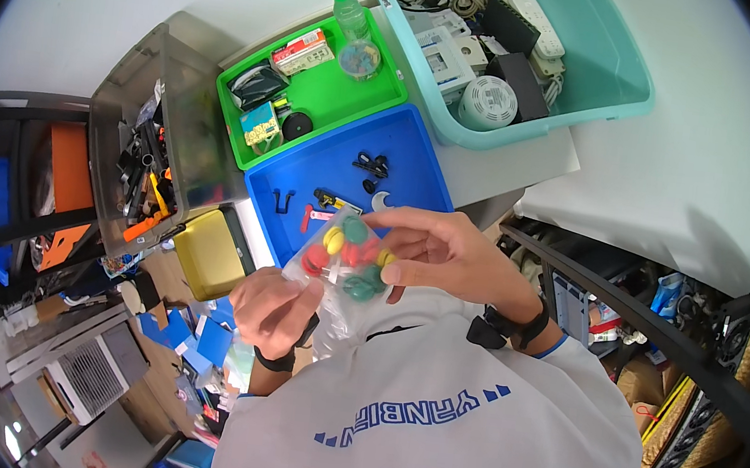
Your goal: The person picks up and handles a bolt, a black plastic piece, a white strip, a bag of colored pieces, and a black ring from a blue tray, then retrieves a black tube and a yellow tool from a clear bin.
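Note:
A clear plastic bag [306,257] of round red, yellow and green pieces [358,287] hangs between my two hands, above the near part of a blue tray [419,149]. My left hand [277,309] pinches the bag's lower left edge. At its right side, my right hand [445,256] grips the bag between thumb and fingers. Behind the bag in the tray lie a yellow-and-black utility knife [334,200], a red-and-pink tool [317,215], a white crescent piece [380,201], a black U-shaped bracket [283,201] and small black parts [371,166].
Beyond it stands a green tray [318,96] with a plastic bottle [351,16], a tub [359,60] and boxes. A teal bin [597,114] of electronics is at upper right, a grey translucent bin [200,124] at left. A yellow container [210,253] sits below. A black rail [616,310] runs right.

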`<state>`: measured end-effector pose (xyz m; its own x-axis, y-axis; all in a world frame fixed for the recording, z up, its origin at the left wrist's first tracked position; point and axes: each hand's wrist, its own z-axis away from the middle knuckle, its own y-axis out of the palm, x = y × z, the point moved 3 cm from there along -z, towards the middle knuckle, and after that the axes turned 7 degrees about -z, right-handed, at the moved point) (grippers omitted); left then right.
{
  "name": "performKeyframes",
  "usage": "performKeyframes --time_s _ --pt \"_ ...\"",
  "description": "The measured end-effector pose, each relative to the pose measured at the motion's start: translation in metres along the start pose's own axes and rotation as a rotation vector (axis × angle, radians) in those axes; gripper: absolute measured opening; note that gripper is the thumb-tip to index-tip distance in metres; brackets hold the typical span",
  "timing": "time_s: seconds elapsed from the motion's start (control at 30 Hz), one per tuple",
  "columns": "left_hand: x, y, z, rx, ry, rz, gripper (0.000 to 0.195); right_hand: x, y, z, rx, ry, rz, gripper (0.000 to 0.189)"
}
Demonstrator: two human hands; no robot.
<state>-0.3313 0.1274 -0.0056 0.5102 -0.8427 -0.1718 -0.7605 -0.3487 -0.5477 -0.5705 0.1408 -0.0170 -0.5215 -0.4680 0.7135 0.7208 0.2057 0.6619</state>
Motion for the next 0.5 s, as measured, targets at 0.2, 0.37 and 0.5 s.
performKeyframes --time_s 0.2,0.37,0.5 --pt "-0.004 0.0 0.01 0.015 -0.039 0.023 0.034 0.017 0.007 0.007 -0.1 -0.069 0.08 0.051" --pt "0.002 0.017 0.009 -0.147 -0.599 0.096 0.07 0.02 0.01 0.009 -0.125 -0.195 0.148 0.047" --pt "-0.009 0.02 -0.003 -0.068 -1.079 0.678 0.046 0.014 0.007 0.008 -0.158 -0.292 0.109 0.043"
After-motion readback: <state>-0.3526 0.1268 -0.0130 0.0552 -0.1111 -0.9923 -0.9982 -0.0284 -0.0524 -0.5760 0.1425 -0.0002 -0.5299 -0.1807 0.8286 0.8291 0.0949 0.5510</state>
